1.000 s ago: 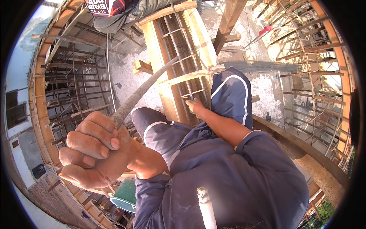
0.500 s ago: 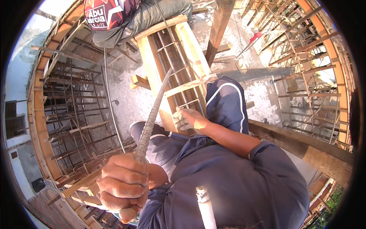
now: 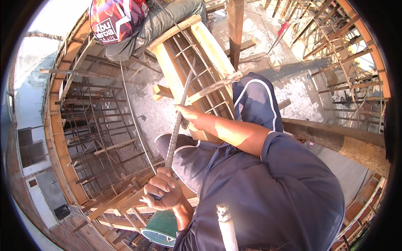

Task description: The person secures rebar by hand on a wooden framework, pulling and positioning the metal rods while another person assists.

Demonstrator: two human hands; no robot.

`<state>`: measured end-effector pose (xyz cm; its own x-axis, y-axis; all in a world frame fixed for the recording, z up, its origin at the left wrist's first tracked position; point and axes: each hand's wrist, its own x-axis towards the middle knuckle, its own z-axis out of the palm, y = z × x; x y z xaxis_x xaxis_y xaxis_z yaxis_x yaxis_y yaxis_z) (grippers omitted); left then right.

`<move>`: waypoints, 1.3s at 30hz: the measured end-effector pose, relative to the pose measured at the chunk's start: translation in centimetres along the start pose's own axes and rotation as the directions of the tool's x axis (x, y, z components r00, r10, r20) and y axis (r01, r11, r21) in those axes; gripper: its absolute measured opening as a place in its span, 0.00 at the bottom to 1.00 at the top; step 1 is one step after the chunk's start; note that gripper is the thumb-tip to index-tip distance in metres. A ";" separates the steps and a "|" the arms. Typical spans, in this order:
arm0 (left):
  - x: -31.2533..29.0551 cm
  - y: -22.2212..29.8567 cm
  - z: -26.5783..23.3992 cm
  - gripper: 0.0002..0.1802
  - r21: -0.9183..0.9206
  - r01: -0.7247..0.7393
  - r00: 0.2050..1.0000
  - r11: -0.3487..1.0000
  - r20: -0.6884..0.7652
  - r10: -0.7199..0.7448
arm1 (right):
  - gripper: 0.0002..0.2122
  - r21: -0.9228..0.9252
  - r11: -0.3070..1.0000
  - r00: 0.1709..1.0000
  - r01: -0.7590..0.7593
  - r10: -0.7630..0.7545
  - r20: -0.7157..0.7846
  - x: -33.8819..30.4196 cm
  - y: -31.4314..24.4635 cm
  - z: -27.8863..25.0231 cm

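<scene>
A ribbed steel rebar (image 3: 173, 144) slants up and away in front of me. Round its lower end my left hand (image 3: 164, 191) is closed. Farther up, my right hand (image 3: 193, 118) has its fingers against the bar and looks closed on it; part of the grip is hidden. The bar's far tip lies over a long wooden formwork box (image 3: 169, 62) between my knees. Inside that box runs a cage of thin steel bars (image 3: 200, 71), and a wooden crosspiece (image 3: 214, 88) spans its top. A lit cigarette (image 3: 227, 230) shows at the bottom, close to the camera.
Another person (image 3: 163, 25) sits at the box's far end. A green bucket (image 3: 161, 226) hangs or stands below my left arm. Timber scaffolding (image 3: 100, 117) drops away on the left, with more on the right. A wooden post (image 3: 234, 33) rises beyond; a thick beam (image 3: 335, 142) lies at right.
My right hand has moved from the formwork up to the rebar and taken hold of it. My left hand, still on the bar, now sits farther forward and to the right.
</scene>
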<state>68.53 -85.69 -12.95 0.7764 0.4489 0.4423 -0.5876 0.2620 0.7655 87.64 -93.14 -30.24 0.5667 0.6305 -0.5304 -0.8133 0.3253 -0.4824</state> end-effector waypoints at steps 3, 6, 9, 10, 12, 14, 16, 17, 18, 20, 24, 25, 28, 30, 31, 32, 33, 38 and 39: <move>-0.4 -2.9 -0.1 0.27 -0.011 0.039 0.998 0.999 -0.058 -0.039 | 0.16 -0.054 0.998 0.992 0.044 -0.050 -0.114 2.1 -0.3 -2.0; 0.2 -5.5 0.9 0.25 -0.017 0.044 0.998 0.999 -0.052 -0.045 | 0.17 -0.101 0.995 0.990 -0.010 -0.005 -0.143 3.9 -1.6 -4.0; 1.0 -7.8 1.5 0.23 -0.016 0.061 0.998 0.998 -0.019 -0.062 | 0.16 0.102 0.995 0.984 -0.022 0.040 -0.175 4.9 -1.9 -4.6; 1.1 -8.3 1.5 0.22 -0.019 0.082 0.996 0.996 0.025 -0.081 | 0.22 0.077 0.997 0.969 -0.007 0.026 -0.246 5.2 -2.0 -4.7; 1.2 -8.8 1.3 0.21 -0.050 0.088 0.995 0.995 0.050 -0.085 | 0.21 0.128 0.992 0.967 -0.004 0.037 -0.252 5.4 -2.0 -4.6; 1.1 -8.7 0.8 0.21 -0.056 0.087 0.996 0.995 0.037 -0.085 | 0.20 0.142 0.990 0.966 0.014 0.024 -0.256 5.5 -1.6 -4.2; 1.2 -8.8 0.8 0.21 -0.078 0.088 0.996 0.993 0.027 -0.086 | 0.18 0.117 0.991 0.965 0.067 -0.035 -0.262 5.6 -1.4 -4.0; 1.2 -8.7 0.9 0.21 -0.078 0.095 0.995 0.992 0.036 -0.093 | 0.18 0.123 0.991 0.966 0.060 -0.026 -0.259 5.7 -1.3 -4.1; 1.1 -8.6 1.1 0.21 -0.081 0.106 0.994 0.991 0.047 -0.102 | 0.18 0.130 0.990 0.965 0.056 -0.020 -0.260 5.8 -1.1 -4.4; 0.7 -8.5 0.9 0.21 -0.089 0.117 0.992 0.989 0.048 -0.113 | 0.18 0.138 0.989 0.966 0.056 -0.019 -0.257 6.0 -0.9 -5.3; -0.8 -6.7 0.1 0.23 -0.046 0.110 0.993 0.993 -0.028 -0.111 | 0.18 0.088 0.995 0.983 0.036 -0.019 -0.185 4.6 0.0 -4.2; -1.0 -6.4 0.3 0.23 -0.007 0.118 0.991 0.993 -0.060 -0.119 | 0.17 0.061 0.998 0.987 0.030 -0.020 -0.159 4.3 0.2 -4.0; -0.4 -6.7 -0.1 0.23 -0.060 0.134 0.974 0.989 -0.176 -0.143 | 0.18 0.074 0.996 0.978 0.039 -0.023 -0.209 4.3 -0.4 -3.5; 1.0 -7.2 -0.2 0.24 -0.158 0.118 0.970 0.980 -0.195 -0.148 | 0.18 0.049 0.998 0.970 0.050 -0.037 -0.240 4.2 -1.4 -2.8; 1.1 -7.4 -0.5 0.24 -0.130 0.115 0.980 0.985 -0.144 -0.134 | 0.18 0.038 0.998 0.966 0.055 -0.044 -0.256 4.0 -1.9 -2.3; 1.0 -7.5 -0.1 0.24 -0.088 0.121 0.980 0.989 -0.150 -0.133 | 0.18 0.048 0.997 0.962 0.059 -0.044 -0.268 4.7 -1.4 -2.7; 0.7 -7.7 0.5 0.23 -0.055 0.130 0.979 0.990 -0.152 -0.137 | 0.18 0.055 0.996 0.959 0.074 -0.056 -0.279 5.0 -1.4 -3.3; -1.3 -8.9 1.9 0.24 0.106 0.150 0.984 0.983 0.079 -0.159 | 0.18 0.001 0.994 0.970 0.114 -0.111 -0.215 3.5 -0.6 -5.2; -1.3 -8.9 2.0 0.24 0.097 0.151 0.984 0.984 0.081 -0.159 | 0.18 -0.028 0.992 0.976 0.125 -0.128 -0.177 2.6 -0.2 -5.4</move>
<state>73.18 -90.27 -19.40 0.8759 0.3308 0.3513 -0.4386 0.2424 0.8654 89.99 -95.42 -35.29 0.6805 0.4485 -0.5794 -0.7320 0.3817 -0.5643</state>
